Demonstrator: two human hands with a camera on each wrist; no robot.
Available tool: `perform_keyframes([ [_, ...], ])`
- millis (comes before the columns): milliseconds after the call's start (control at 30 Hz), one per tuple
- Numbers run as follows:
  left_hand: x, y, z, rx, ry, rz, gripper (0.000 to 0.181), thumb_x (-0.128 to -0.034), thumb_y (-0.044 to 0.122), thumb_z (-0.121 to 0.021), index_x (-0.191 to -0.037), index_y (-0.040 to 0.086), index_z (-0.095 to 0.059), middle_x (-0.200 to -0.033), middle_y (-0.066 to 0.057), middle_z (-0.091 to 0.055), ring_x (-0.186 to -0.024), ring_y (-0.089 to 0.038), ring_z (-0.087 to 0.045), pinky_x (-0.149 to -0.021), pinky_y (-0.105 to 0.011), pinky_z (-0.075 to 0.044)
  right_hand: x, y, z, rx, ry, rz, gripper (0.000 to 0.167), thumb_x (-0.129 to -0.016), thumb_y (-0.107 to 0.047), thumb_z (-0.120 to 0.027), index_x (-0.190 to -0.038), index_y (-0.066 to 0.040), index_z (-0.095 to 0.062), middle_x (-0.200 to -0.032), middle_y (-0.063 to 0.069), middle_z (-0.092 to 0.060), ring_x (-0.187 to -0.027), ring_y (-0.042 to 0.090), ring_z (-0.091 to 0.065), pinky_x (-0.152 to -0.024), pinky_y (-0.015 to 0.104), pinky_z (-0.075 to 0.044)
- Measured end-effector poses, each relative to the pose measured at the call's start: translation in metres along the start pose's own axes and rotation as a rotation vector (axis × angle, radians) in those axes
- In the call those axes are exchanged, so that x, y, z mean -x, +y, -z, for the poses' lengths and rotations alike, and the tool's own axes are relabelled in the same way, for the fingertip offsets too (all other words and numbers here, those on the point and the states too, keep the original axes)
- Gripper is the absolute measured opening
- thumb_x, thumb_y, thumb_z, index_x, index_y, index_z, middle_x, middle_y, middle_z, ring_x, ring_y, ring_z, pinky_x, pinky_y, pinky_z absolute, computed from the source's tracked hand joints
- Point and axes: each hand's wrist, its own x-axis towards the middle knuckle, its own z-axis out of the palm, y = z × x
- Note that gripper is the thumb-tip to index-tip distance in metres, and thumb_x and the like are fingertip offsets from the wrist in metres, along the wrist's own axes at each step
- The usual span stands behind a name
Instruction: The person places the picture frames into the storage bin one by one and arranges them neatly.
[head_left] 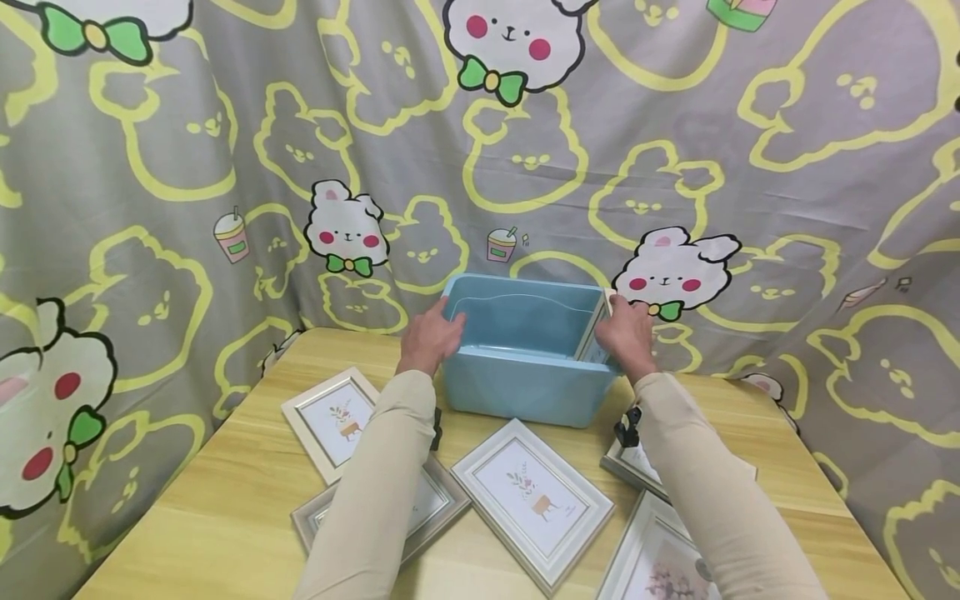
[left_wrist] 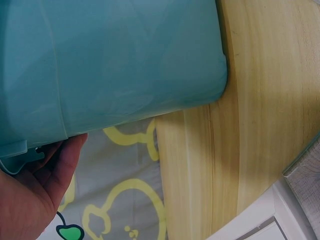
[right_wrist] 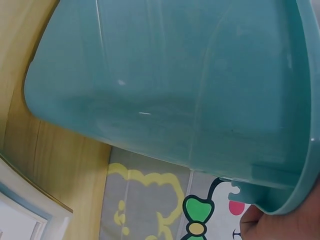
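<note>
Forearms [head_left: 371, 492] outstretched, fingers [left_wrist: 68, 165] grip bin [head_left: 525, 387].

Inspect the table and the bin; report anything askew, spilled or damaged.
Nothing looks spilled or damaged. The picture frames lie askew on the table, turned at mismatched angles; another frame is inside the blue bin, at its right end.

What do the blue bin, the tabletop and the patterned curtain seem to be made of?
Blue bin: likely plastic, smooth and slightly glossy, with highlights on its walls. Tabletop: wood or wood-look laminate, satin, judging by its pale grain. Patterned curtain: probably printed fabric, given its folds.
</note>
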Motion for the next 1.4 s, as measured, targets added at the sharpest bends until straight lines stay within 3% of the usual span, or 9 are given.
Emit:
perform_keyframes([
  [267, 0.000, -0.001, -0.002, 0.001, -0.005, -0.003, 0.066, -0.0954, 0.056, -0.036, -0.153, 0.027, -0.027, -0.151, -0.014, -0.043, -0.133, -0.037, -0.046, -0.108, -0.051, -0.039, 0.004, 0.002, -0.001, 0.068, -0.003, 0.023, 0.064, -0.084, -0.012, -0.053, -0.146, -0.010, -0.040, -0.131, 0.030, -0.038, -0.115, 0.044, -0.036, -0.092, 0.060, -0.037],
  [467, -0.001, 0.000, -0.002, -0.003, 0.001, -0.007, 0.065, -0.0953, 0.056, -0.037, -0.153, 0.027, -0.028, -0.150, -0.013, -0.044, -0.133, -0.037, -0.046, -0.108, -0.051, -0.038, 0.008, 0.006, 0.001, 0.093, 0.005, 0.052, 0.072, -0.082, -0.016, -0.054, -0.151, -0.013, -0.032, -0.131, 0.029, -0.037, -0.112, 0.042, -0.036, -0.088, 0.058, -0.039],
  [767, -0.001, 0.001, -0.001, -0.005, -0.002, 0.002, 0.066, -0.0955, 0.057, -0.035, -0.154, 0.028, -0.026, -0.152, -0.013, -0.041, -0.136, -0.037, -0.043, -0.110, -0.051, -0.036, 0.013, 0.011, 0.002, 0.214, 0.013, 0.150, 0.073, -0.088, -0.040, -0.054, -0.153, -0.019, -0.026, -0.139, 0.031, -0.034, -0.125, 0.050, -0.032, -0.092, 0.069, -0.036],
  [1000, 0.001, 0.001, -0.001, 0.006, 0.000, 0.001, 0.065, -0.0956, 0.056, -0.036, -0.154, 0.028, -0.026, -0.152, -0.014, -0.041, -0.135, -0.038, -0.043, -0.109, -0.052, -0.037, 0.016, 0.016, 0.006, 0.271, -0.042, 0.169, 0.084, -0.090, -0.063, -0.044, -0.157, -0.023, -0.013, -0.153, 0.030, -0.019, -0.135, 0.056, -0.023, -0.098, 0.074, -0.029],
  [1167, 0.000, 0.000, -0.002, -0.002, 0.000, -0.004, 0.065, -0.0953, 0.056, -0.036, -0.154, 0.028, -0.027, -0.152, -0.014, -0.041, -0.135, -0.038, -0.044, -0.108, -0.052, -0.038, 0.017, 0.024, 0.012, 0.290, -0.065, 0.179, 0.094, -0.087, -0.075, -0.035, -0.157, -0.019, -0.007, -0.156, 0.031, -0.013, -0.140, 0.055, -0.016, -0.102, 0.076, -0.022],
  [1400, -0.002, -0.001, -0.001, -0.014, 0.004, -0.008, 0.066, -0.0947, 0.057, -0.036, -0.153, 0.029, -0.027, -0.151, -0.015, -0.043, -0.134, -0.038, -0.045, -0.106, -0.052, -0.040, 0.018, 0.033, 0.016, 0.276, -0.056, 0.201, 0.096, -0.086, -0.081, -0.019, -0.157, -0.018, -0.007, -0.157, 0.029, -0.014, -0.142, 0.052, -0.016, -0.106, 0.074, -0.018],
])
